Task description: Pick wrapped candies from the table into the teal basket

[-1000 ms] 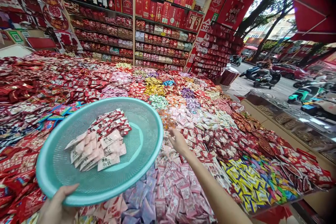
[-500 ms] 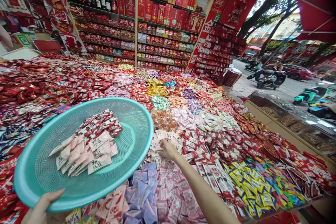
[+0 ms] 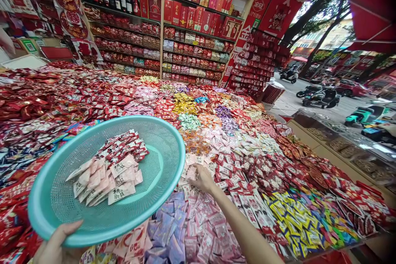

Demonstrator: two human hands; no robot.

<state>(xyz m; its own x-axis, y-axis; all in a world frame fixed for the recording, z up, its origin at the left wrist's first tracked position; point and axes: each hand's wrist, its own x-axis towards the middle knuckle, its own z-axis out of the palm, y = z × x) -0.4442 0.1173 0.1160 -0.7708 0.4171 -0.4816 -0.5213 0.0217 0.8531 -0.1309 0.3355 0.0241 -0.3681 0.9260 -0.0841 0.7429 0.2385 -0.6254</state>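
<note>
At the lower left, my left hand [image 3: 58,242] grips the near rim of a turquoise plastic basket [image 3: 40,210], thumb on top and fingers hidden beneath. The basket tilts over the sweets. Inside lie a bunch of pale pink candy packets with dark lettering [image 3: 102,181] and a bunch of red-and-white packets [image 3: 126,146]. Just right of the basket, my right hand [image 3: 202,176] reaches into a pile of pale pink candy packets [image 3: 191,160]. Its fingers are bent and closed onto packets there; how many they hold is hidden.
Lilac packets [image 3: 168,218], pink packets [image 3: 206,231] and yellow packets [image 3: 291,218] lie nearest me. Heaped sweets spread back to shelves [image 3: 161,29] of bottles and red boxes. Clear-lidded bins [image 3: 343,144] line the right edge; scooters [image 3: 320,97] stand on the street beyond.
The basket and my left hand have shifted slightly right. My right hand has stayed at the pale pink pile, moving a little right with its fingers more drawn in.
</note>
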